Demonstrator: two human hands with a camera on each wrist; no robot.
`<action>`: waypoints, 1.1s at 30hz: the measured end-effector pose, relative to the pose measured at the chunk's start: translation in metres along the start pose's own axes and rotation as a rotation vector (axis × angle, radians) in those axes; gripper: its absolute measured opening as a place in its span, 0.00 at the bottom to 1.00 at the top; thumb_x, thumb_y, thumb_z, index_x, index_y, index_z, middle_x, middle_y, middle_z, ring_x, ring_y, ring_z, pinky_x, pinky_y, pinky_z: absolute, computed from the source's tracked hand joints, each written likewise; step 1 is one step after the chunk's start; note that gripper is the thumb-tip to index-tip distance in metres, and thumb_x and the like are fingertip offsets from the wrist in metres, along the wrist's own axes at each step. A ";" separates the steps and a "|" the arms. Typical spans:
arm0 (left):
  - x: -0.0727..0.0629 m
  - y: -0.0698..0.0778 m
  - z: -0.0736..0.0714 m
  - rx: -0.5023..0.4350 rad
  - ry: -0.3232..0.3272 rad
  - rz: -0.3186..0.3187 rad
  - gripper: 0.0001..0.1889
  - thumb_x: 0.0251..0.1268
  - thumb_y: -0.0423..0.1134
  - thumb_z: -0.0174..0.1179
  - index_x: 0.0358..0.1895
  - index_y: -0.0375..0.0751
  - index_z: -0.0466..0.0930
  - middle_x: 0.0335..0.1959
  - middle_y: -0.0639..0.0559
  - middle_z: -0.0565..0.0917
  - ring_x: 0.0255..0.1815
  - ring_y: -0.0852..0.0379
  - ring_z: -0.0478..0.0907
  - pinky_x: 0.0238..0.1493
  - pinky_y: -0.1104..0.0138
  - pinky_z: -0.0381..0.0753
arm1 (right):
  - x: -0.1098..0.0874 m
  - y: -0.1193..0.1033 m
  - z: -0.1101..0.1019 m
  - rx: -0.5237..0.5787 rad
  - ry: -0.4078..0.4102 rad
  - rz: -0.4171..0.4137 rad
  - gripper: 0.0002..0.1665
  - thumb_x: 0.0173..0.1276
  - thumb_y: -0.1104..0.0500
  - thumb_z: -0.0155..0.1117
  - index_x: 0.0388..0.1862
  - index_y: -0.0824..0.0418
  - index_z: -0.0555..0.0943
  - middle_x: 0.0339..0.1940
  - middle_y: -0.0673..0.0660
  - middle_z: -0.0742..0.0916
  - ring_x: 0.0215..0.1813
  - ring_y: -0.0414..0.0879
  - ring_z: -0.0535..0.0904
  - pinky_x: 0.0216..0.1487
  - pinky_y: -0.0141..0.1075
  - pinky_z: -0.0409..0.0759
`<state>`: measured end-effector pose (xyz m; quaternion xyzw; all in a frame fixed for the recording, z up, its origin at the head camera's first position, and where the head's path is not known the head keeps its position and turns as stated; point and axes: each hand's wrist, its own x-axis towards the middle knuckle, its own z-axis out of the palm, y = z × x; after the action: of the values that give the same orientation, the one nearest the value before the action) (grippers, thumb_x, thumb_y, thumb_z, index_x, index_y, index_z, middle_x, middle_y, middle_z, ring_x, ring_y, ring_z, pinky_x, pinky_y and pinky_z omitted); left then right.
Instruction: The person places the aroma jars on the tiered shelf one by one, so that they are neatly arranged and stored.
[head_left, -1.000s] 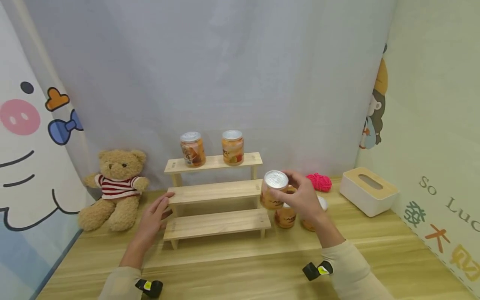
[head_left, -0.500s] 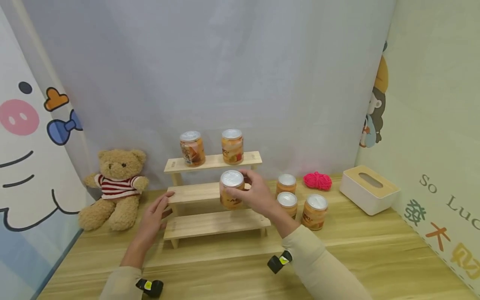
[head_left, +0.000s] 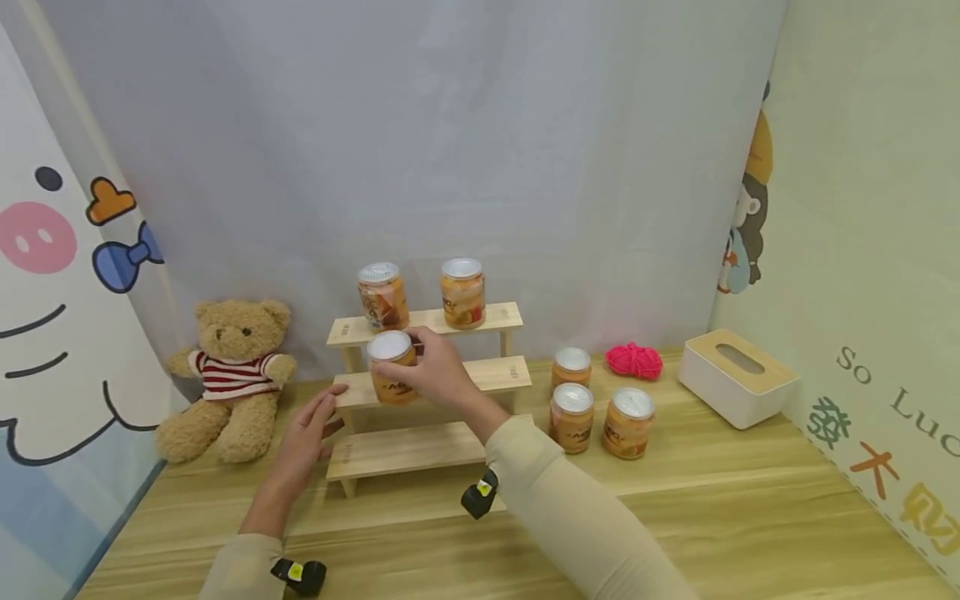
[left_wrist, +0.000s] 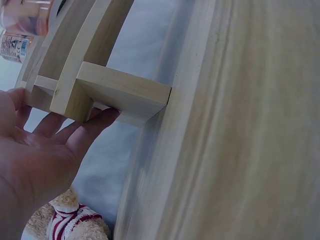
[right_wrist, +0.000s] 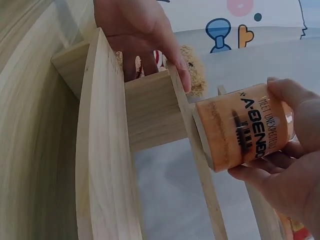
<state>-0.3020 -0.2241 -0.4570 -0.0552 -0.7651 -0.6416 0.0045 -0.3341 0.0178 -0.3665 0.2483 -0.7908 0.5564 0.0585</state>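
Our right hand (head_left: 444,375) is clamped on 1 silver-lidded orange jar (head_left: 395,390) from its right, thumb in front; the jar's long axis is nearly upright, at the left end of the middle shelf (head_left: 497,375) of the 3-tier wooden stand (head_left: 408,450). We cannot tell whether its base touches. Our left hand (head_left: 300,432), farther from the jar, touches the stand's left end with relaxed fingers.

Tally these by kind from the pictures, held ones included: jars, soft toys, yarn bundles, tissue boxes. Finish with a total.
Lidded jars: 6
Teddy bear in striped top: 1
Pink yarn bundle: 1
Tissue box: 1
Total: 9
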 end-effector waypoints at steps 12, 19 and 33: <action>0.001 -0.002 0.001 0.037 0.018 -0.016 0.34 0.78 0.64 0.39 0.78 0.50 0.60 0.78 0.37 0.54 0.72 0.33 0.62 0.48 0.57 0.76 | 0.008 0.000 0.010 -0.066 0.073 0.038 0.39 0.57 0.48 0.80 0.62 0.64 0.75 0.53 0.56 0.83 0.50 0.46 0.81 0.46 0.36 0.80; 0.000 0.000 0.003 0.034 0.017 -0.028 0.34 0.79 0.63 0.38 0.79 0.49 0.59 0.79 0.37 0.51 0.73 0.33 0.61 0.50 0.54 0.76 | 0.009 0.002 0.014 -0.110 0.092 0.041 0.43 0.56 0.51 0.82 0.66 0.64 0.72 0.56 0.57 0.82 0.54 0.47 0.81 0.52 0.37 0.79; 0.000 -0.001 0.002 0.016 0.012 -0.006 0.34 0.78 0.64 0.40 0.78 0.49 0.61 0.79 0.39 0.54 0.72 0.33 0.62 0.48 0.57 0.79 | -0.009 0.007 -0.001 -0.070 0.106 0.142 0.53 0.57 0.50 0.80 0.75 0.63 0.63 0.60 0.61 0.80 0.59 0.54 0.78 0.53 0.44 0.78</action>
<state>-0.3022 -0.2218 -0.4583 -0.0491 -0.7703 -0.6357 0.0077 -0.3300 0.0232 -0.3756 0.1594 -0.8212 0.5435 0.0692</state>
